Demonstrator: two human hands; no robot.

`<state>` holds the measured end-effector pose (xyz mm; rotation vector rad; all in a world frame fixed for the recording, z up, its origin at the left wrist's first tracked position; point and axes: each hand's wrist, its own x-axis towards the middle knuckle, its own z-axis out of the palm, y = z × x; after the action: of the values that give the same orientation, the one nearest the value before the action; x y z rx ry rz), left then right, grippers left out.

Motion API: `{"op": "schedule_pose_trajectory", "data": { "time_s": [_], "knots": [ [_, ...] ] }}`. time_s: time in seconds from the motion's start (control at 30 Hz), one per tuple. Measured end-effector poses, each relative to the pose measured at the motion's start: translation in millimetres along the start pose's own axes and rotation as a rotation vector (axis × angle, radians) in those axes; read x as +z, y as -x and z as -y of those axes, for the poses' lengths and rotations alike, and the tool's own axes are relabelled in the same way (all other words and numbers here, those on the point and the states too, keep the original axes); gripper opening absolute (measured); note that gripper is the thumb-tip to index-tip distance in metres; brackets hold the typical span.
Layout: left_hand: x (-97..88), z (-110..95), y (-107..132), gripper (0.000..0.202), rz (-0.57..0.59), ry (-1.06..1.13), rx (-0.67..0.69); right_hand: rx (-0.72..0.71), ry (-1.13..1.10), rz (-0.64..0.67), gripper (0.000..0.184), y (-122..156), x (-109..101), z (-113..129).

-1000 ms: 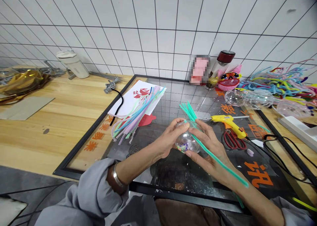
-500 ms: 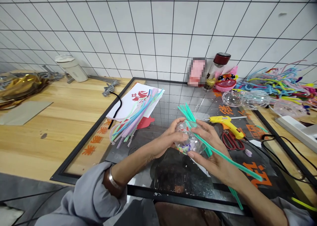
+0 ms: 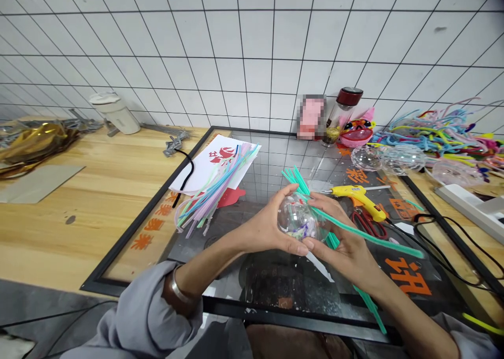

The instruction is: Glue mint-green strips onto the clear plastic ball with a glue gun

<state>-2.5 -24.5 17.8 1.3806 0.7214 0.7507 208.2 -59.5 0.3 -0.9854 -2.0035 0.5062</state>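
Observation:
A clear plastic ball (image 3: 296, 217) with small coloured bits inside is held between both hands above the glass-topped table. My left hand (image 3: 271, 225) curves around its left side, the thumb along the bottom edge. Around the right side closes my right hand (image 3: 340, 233), its thumb at the lower rim. A green pipe cleaner (image 3: 374, 234) runs from the ball over the back of the right hand; whether that hand grips it I cannot tell. Beneath the hands, a bundle of green pipe cleaners (image 3: 297, 179) lies across the table, partly hidden.
Right of the hands lie a yellow glue gun (image 3: 360, 199) with its cord and red-handled scissors (image 3: 366, 225). Pastel pipe cleaners (image 3: 218, 191) rest on white paper (image 3: 192, 165) to the left. A glass bottle (image 3: 340, 117) and more clear balls (image 3: 401, 159) stand further back.
My left thumb has moved down from the ball's front to its lower edge, and the left hand has spread around the side. The green pipe cleaner's free end has risen slightly.

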Motion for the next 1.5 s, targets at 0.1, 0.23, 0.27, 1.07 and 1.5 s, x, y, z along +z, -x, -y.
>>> {"op": "schedule_pose_trajectory", "data": {
  "time_s": [0.1, 0.23, 0.27, 1.07, 1.5],
  "knots": [
    [0.8, 3.1, -0.2, 0.119, -0.059, -0.166, 0.088, 0.030, -0.042, 0.011, 0.055, 0.3, 0.9, -0.7],
    [2.4, 7.1, -0.8, 0.109, -0.099, -0.337, 0.225, 0.082, -0.076, -0.005, 0.053, 1.1, 4.1, -0.6],
    [2.9, 8.4, -1.1, 0.107, -0.095, -0.365, 0.245, 0.091, -0.080, -0.004, 0.053, 1.0, 5.1, -0.1],
    [15.0, 6.8, 3.1, 0.084, -0.181, -0.376, 0.120, 0.314, -0.203, 0.155, 0.036, 1.5, -0.6, 12.8],
    [10.9, 15.2, 1.9, 0.096, -0.168, -0.312, 0.116, 0.328, -0.266, 0.123, 0.036, 1.7, -2.0, 9.8]
  ]
}}
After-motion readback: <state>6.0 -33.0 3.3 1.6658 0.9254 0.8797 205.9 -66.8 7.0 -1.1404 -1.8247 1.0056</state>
